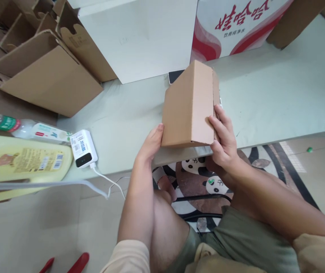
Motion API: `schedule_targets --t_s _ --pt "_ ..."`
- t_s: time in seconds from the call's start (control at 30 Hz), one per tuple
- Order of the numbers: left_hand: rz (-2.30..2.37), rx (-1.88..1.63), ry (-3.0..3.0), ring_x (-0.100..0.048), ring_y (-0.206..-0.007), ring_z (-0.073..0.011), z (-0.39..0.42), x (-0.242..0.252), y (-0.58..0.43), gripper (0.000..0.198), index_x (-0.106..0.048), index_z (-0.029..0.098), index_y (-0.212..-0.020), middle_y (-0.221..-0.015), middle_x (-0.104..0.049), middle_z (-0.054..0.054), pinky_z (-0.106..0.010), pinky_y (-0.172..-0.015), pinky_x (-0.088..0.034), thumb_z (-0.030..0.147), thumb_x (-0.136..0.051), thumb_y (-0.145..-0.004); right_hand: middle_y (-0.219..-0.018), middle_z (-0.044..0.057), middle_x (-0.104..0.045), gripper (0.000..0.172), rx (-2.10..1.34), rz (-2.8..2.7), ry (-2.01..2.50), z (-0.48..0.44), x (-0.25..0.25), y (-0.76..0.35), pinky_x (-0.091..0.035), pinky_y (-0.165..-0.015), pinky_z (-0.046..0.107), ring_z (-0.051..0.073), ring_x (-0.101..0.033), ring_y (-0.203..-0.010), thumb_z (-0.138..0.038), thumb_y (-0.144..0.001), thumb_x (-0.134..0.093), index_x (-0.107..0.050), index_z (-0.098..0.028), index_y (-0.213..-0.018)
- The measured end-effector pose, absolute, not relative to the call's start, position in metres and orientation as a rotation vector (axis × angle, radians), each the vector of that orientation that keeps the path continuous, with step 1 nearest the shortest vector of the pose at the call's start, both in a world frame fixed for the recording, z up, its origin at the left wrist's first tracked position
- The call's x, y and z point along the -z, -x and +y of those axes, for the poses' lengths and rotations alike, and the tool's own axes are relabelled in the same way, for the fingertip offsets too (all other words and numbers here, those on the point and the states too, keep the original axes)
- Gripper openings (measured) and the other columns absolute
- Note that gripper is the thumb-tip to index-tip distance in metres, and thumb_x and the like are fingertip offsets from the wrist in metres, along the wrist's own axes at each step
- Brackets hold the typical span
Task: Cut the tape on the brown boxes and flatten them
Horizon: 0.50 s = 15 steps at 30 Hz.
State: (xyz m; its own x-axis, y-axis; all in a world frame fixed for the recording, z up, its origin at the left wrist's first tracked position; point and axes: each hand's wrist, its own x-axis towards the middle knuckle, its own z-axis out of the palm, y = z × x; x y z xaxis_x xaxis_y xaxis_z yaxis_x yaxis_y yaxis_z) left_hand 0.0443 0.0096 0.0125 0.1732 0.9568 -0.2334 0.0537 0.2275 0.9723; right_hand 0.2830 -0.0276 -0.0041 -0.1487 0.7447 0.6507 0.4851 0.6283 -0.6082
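Observation:
A plain brown cardboard box (191,106) is tilted over the front edge of the pale bench, between my hands. My left hand (152,141) grips its lower left side, thumb showing and the other fingers hidden behind the box. On the right, my right hand (223,136) has its fingers closed on the box's edge beside a flap. Whatever is inside the box cannot be seen. Just behind it, a dark flat object with a white rim (175,77) lies partly hidden on the bench.
Open cardboard cartons (51,76) stand at the back left, with a white box (142,38) and a red-and-white carton (236,26) along the back. At left are a white device (83,148) with a cable, a yellow bottle (34,159) and a plastic bottle (23,127).

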Motion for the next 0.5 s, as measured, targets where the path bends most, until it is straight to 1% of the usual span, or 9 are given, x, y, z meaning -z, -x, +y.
schedule_targets --t_s 0.1,0.2,0.27,0.33,0.4,0.5 --pt "1.211 -0.91 -1.223 -0.069 -0.12 -0.029 0.009 -0.012 -0.047 0.071 -0.076 0.021 -0.112 -0.122 -0.077 -0.009 -0.04 -0.108 -0.053 0.081 -0.049 -0.085 -0.17 -0.006 -0.031 0.058 -0.31 -1.8 1.001 -0.028 0.004 -0.285 -0.025 -0.129 0.065 0.034 -0.03 -0.157 -0.056 -0.1 -0.039 -0.038 -0.046 -0.157" --pt "1.282 -0.941 -1.372 -0.069 -0.117 -0.0285 0.013 -0.007 -0.048 0.067 -0.074 0.019 -0.113 -0.121 -0.076 -0.011 -0.039 -0.105 -0.053 0.076 -0.046 -0.09 -0.17 -0.009 -0.031 0.057 -0.31 -1.812 0.951 -0.026 0.001 -0.287 -0.026 -0.13 0.063 0.032 -0.03 -0.158 -0.05 -0.1 -0.043 -0.036 -0.048 -0.157" --pt "1.359 -0.992 -1.436 -0.07 -0.114 -0.0283 0.017 -0.004 -0.048 0.063 -0.07 0.017 -0.119 -0.122 -0.076 -0.013 -0.041 -0.104 -0.052 0.07 -0.05 -0.092 -0.168 -0.009 -0.035 0.056 -0.303 -1.806 0.929 -0.023 -0.003 -0.287 -0.027 -0.13 0.063 0.031 -0.032 -0.157 -0.045 -0.099 -0.048 -0.041 -0.048 -0.155" --pt "1.375 -1.087 -1.421 -0.071 -0.113 -0.0276 0.02 -0.003 -0.046 0.059 -0.066 0.018 -0.126 -0.128 -0.073 -0.014 -0.042 -0.104 -0.053 0.063 -0.059 -0.089 -0.163 -0.005 -0.045 0.052 -0.293 -1.809 0.928 -0.02 -0.007 -0.286 -0.03 -0.128 0.064 0.032 -0.038 -0.154 -0.042 -0.097 -0.053 -0.051 -0.045 -0.149" --pt "1.3 -1.235 -1.361 -0.069 -0.121 -0.0271 0.02 -0.007 -0.043 0.056 -0.064 0.021 -0.128 -0.136 -0.069 -0.013 -0.041 -0.107 -0.052 0.058 -0.066 -0.086 -0.157 -0.001 -0.053 0.046 -0.294 -1.822 0.946 -0.017 -0.011 -0.285 -0.032 -0.126 0.066 0.035 -0.044 -0.15 -0.045 -0.095 -0.057 -0.06 -0.041 -0.141" --pt "1.16 -1.456 -1.366 -0.056 -0.141 -0.0258 0.014 -0.021 -0.041 0.046 -0.067 0.028 -0.123 -0.142 -0.067 -0.007 -0.042 -0.119 -0.044 0.057 -0.065 -0.088 -0.153 0.002 -0.057 0.045 -0.311 -1.849 0.989 -0.013 -0.013 -0.28 -0.031 -0.125 0.069 0.037 -0.045 -0.149 -0.053 -0.094 -0.054 -0.065 -0.038 -0.135"
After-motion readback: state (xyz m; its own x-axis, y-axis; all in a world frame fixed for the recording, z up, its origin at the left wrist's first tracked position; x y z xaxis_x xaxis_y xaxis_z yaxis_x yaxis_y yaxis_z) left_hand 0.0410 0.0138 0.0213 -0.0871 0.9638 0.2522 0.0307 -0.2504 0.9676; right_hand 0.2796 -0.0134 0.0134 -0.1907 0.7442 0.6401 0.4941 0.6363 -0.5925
